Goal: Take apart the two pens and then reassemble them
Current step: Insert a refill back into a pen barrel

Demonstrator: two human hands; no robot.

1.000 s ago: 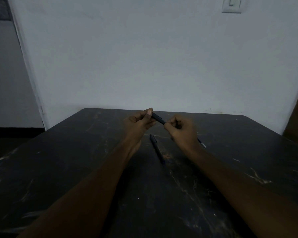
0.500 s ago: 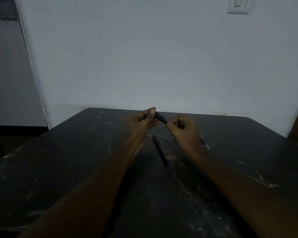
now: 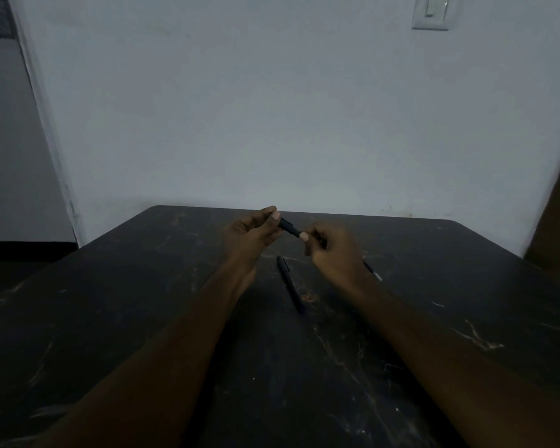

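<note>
While the second pen (image 3: pixel 290 288) lies flat on the dark worktop (image 3: pixel 143 318), the left hand (image 3: pixel 253 236) and right hand (image 3: pixel 332 250) pinch fingers on one black pen (image 3: pixel 290 228) held above it.

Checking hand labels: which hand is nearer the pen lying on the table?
Right, narrowly. The right hand hovers just right of the pen on the table; the left hand is up-left of it.
</note>
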